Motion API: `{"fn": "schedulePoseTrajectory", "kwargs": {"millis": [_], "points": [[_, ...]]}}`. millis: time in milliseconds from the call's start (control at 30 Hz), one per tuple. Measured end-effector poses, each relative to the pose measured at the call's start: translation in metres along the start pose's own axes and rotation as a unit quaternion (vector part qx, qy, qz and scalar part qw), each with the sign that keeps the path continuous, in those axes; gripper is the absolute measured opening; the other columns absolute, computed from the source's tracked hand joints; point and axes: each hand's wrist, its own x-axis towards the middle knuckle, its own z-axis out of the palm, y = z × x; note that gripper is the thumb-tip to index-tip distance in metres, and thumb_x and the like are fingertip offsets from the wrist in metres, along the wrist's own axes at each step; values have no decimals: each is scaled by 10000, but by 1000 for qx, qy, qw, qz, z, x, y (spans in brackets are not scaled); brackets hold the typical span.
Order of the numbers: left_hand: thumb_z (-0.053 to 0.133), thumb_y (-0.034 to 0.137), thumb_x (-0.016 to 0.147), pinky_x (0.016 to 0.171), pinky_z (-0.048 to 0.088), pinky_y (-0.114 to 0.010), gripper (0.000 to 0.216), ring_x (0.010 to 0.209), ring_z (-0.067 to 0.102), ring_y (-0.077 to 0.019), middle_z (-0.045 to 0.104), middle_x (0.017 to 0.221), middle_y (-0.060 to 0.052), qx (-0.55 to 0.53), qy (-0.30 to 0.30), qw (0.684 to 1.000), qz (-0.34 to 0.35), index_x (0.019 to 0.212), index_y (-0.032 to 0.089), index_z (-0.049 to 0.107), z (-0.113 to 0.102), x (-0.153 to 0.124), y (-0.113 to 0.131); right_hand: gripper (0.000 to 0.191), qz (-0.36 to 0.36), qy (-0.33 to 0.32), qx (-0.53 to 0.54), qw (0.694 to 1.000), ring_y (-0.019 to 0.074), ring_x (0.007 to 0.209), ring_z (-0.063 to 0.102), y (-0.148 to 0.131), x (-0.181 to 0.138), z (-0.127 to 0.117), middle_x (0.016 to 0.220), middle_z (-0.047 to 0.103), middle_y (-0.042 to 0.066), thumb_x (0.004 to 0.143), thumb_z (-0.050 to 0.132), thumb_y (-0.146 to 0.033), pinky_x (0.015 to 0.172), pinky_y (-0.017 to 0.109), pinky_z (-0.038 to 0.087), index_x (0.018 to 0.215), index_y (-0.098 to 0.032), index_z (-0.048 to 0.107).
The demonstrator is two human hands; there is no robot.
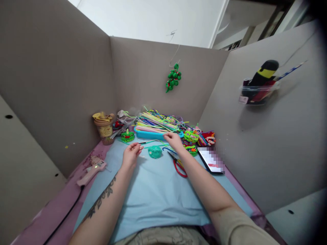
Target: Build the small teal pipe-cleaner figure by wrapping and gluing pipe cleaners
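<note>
Two hands, well apart: left hand (131,153) and right hand (174,140) each pinch one end of thin fuzzy green pipe cleaner (154,141). Round teal fluffy ball (155,151) sits between them.

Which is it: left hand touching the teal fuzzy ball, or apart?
Apart: the head view shows blue mat between left hand and teal fuzzy ball.

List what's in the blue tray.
A heap of pastel and bright pipe cleaners fills the blue tray, spilling over the rim. Its floor is covered.
</note>
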Motion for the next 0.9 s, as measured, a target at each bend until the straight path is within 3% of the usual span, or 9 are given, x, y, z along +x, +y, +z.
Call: {"fn": "schedulePoseTrajectory", "kwargs": {"millis": [67, 133, 233, 367, 567, 733, 900], "points": [[663, 129, 712, 569, 484, -145, 170, 704, 660, -100, 615, 716, 10, -56, 46, 997, -13, 821, 156, 535, -4, 4, 5, 205, 9, 12, -85, 996, 177, 755, 606, 19, 9, -11, 815, 692, 41, 733, 510, -180, 711, 272, 451, 806, -157, 700], [612, 63, 745, 586, 495, -137, 153, 706, 660, -90, 608, 716, 9, -104, 99, 990, -14, 814, 161, 516, -10, 8, 10, 221, -8, -44, -152, 987, 183, 792, 611, 35, 12, -12, 842, 698, 33, 722, 516, -132, 754, 279, 446, 825, -177, 705], [545, -1, 771, 657, 516, -148, 186, 733, 661, -83, 615, 728, 2, -155, 170, 973, 14, 826, 168, 489, -18, 13, 15, 265, -55, -125, -222, 966, 186, 873, 592, 51, 12, -1, 930, 695, 23, 712, 542, -99, 818, 274, 418, 896, -204, 701], [517, -27, 772, 749, 520, -180, 228, 795, 659, -81, 619, 741, 13, -175, 218, 958, 62, 850, 184, 480, -27, 18, 21, 244, -92, -187, -304, 930, 192, 893, 550, 57, 16, 16, 946, 688, 23, 715, 590, -137, 799, 260, 395, 919, -224, 691], [555, 38, 792, 748, 512, -172, 152, 774, 652, -74, 644, 770, -4, -107, 188, 975, 55, 851, 177, 533, -26, 17, 17, 178, -101, -208, -330, 915, 184, 845, 534, 56, 25, 25, 838, 679, 46, 724, 564, -99, 732, 235, 376, 801, -199, 690], [544, 12, 794, 657, 510, -136, 140, 638, 625, -44, 616, 695, 0, -145, 156, 977, 6, 805, 149, 567, -17, 13, 13, 254, -107, -191, -325, 920, 175, 859, 523, 56, 23, 23, 898, 662, 52, 755, 512, -73, 749, 233, 365, 920, -191, 665], [584, 50, 784, 648, 508, -148, 99, 591, 592, -32, 589, 670, 16, -108, 131, 985, -9, 771, 148, 574, -15, 12, 11, 286, -119, -180, -314, 925, 164, 871, 522, 46, 22, 15, 930, 626, 66, 788, 447, -50, 759, 227, 369, 960, -165, 645]]}}
